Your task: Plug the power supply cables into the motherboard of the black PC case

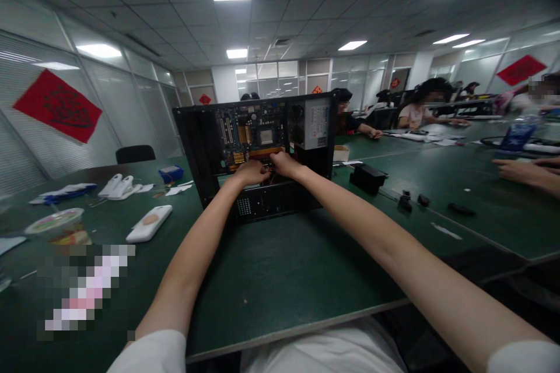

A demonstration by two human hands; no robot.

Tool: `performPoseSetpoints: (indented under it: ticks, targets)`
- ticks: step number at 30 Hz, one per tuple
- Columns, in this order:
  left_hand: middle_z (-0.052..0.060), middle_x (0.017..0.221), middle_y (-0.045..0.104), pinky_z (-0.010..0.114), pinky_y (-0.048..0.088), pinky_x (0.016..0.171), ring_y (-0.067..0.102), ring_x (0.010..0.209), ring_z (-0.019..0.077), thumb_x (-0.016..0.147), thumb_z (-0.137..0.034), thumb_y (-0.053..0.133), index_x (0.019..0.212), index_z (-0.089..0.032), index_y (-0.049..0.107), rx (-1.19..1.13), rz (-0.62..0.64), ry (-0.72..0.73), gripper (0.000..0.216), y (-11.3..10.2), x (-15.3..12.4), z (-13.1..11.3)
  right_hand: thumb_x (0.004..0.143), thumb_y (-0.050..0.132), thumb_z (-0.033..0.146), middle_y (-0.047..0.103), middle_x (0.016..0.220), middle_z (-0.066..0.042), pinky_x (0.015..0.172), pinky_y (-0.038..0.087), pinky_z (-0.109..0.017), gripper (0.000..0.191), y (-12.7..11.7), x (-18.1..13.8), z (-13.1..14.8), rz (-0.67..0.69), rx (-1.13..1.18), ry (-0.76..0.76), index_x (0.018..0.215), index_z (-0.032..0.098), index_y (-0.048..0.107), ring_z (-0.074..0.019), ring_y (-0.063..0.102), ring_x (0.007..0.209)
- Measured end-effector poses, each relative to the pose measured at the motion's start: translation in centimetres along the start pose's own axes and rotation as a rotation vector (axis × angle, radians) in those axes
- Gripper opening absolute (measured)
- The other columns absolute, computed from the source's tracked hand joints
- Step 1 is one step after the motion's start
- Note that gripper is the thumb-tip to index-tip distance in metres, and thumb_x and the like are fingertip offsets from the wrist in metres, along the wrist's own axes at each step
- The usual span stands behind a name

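An open black computer case stands upright on the green table, its inside facing me. Within it are a motherboard, a silver square processor area and a silver power supply at the upper right. My left hand reaches in at the board's lower part, fingers bent and closed. Beside it, my right hand is closed near the orange memory slots. Thin wires seem to run between the two hands. Whatever the fingertips pinch is too small and hidden to name.
Left of the case lie a white power bank-like block, a lidded food cup and a blue object. A black box and small black parts lie right. Other people sit around; one's hands rest at right.
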State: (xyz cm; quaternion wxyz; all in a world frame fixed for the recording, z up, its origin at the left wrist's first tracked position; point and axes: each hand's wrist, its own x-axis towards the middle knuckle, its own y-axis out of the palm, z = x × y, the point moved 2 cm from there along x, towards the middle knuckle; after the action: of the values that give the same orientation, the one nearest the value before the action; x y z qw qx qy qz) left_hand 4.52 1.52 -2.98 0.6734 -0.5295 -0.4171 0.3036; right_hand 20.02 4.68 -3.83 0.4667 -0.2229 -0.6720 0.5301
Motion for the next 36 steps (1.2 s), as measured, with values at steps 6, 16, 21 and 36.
performPoseSetpoints:
  ticks: [6, 16, 21, 36]
  targets:
    - [0.006, 0.1, 0.079, 0.029, 0.051, 0.077, 0.071, 0.095, 0.025, 0.094, -0.047, 0.054, 0.101, -0.026, 0.082, -0.046, -0.142, -0.096, 0.035, -0.5, 0.1, 0.5, 0.097, 0.057, 0.016, 0.068, 0.124, -0.025, 0.096, 0.051, -0.032, 0.031, -0.3, 0.0, 0.3, 0.021, 0.0, -0.02, 0.125, 0.006, 0.062, -0.0298, 0.067, 0.118]
    - [0.008, 0.11, 0.078, 0.034, 0.053, 0.086, 0.071, 0.103, 0.0277, 0.097, -0.041, 0.053, 0.112, -0.031, 0.081, 0.056, -0.1, -0.193, 0.033, -0.5, 0.8, 0.4, 0.095, 0.059, 0.018, 0.07, 0.123, -0.024, 0.095, 0.053, -0.033, 0.031, -0.2, -0.4, 0.3, -0.013, 0.007, 0.051, 0.122, 0.008, 0.068, -0.0312, 0.068, 0.117]
    - [0.01, 0.109, 0.078, 0.035, 0.053, 0.087, 0.071, 0.104, 0.028, 0.098, -0.037, 0.052, 0.111, -0.029, 0.081, 0.082, -0.102, -0.192, 0.033, -0.2, 0.6, -0.2, 0.095, 0.057, 0.016, 0.069, 0.126, -0.023, 0.097, 0.052, -0.032, 0.032, -0.3, -0.6, 0.4, -0.007, 0.042, 0.023, 0.124, 0.009, 0.069, -0.0299, 0.067, 0.119]
    - [0.008, 0.111, 0.078, 0.038, 0.055, 0.088, 0.072, 0.105, 0.0305, 0.094, -0.04, 0.053, 0.115, -0.032, 0.08, 0.049, -0.154, -0.251, 0.036, 0.4, 0.4, 0.1, 0.091, 0.054, 0.006, 0.07, 0.12, -0.026, 0.095, 0.053, -0.032, 0.035, -0.2, -1.6, 0.2, 0.005, 0.087, 0.056, 0.122, 0.005, 0.071, -0.0318, 0.069, 0.115]
